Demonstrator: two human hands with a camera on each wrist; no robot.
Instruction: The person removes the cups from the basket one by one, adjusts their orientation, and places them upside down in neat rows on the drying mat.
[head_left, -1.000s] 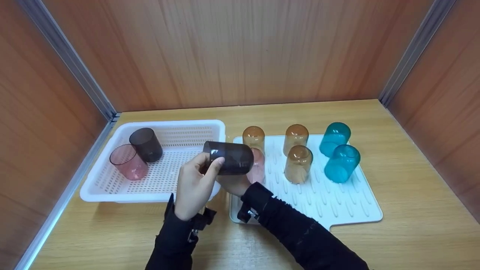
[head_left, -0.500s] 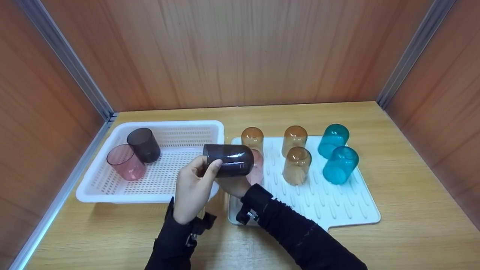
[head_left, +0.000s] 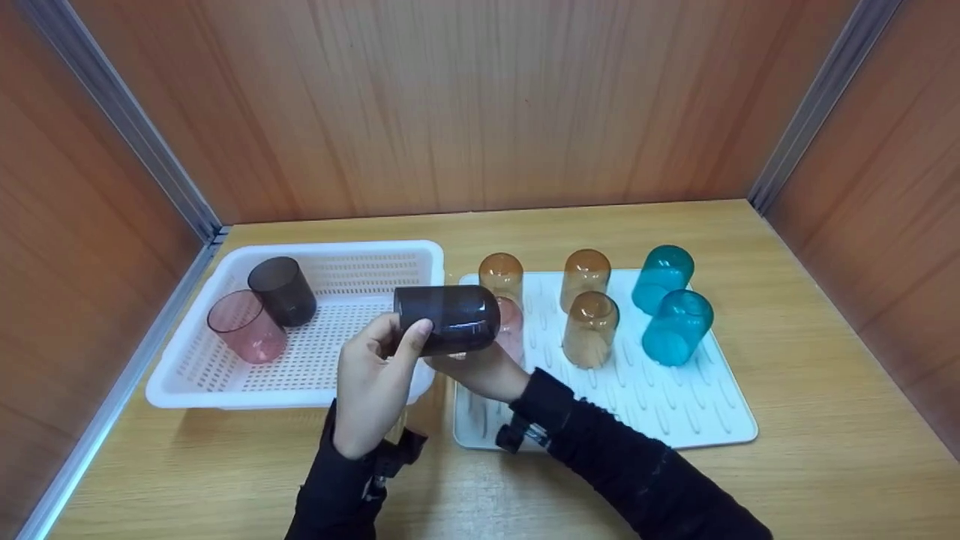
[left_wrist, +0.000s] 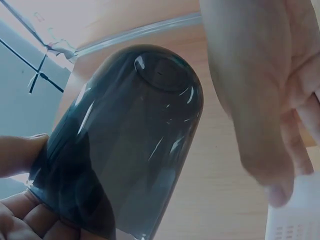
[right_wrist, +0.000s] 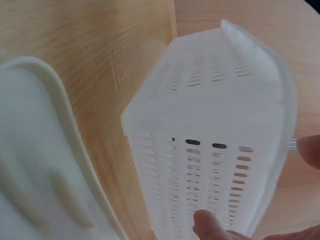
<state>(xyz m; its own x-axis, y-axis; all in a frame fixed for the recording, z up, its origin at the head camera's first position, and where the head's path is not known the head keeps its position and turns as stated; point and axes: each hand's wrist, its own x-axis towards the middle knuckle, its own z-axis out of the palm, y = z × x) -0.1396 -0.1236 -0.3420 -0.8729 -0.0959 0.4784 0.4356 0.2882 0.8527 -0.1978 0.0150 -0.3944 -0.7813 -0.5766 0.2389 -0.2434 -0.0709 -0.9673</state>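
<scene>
My left hand [head_left: 373, 390] grips a dark grey drinking glass [head_left: 450, 319] near its rim, thumb across the front. The glass lies on its side in the air, its rounded base pointing right. Below and behind that base is my right hand [head_left: 484, 371], partly hidden by the glass in the head view. In the left wrist view the right hand [left_wrist: 255, 95] shows beside the glass, fingers extended and apart from it. The right wrist view shows a fingertip [right_wrist: 207, 222] in front of the white basket, with nothing held.
The white slotted basket [head_left: 240, 400] on the left holds a pink glass [head_left: 251, 334] and another dark glass [head_left: 285, 292]. On the white ridged draining board [head_left: 675, 412], amber glasses [head_left: 591, 330], teal glasses [head_left: 677, 330] and a pink glass [head_left: 511, 330] stand upside down. Wooden walls enclose the table.
The right hand has drawn back to the right, away from the glass, and more of it shows. The left hand and its glass have shifted slightly left.
</scene>
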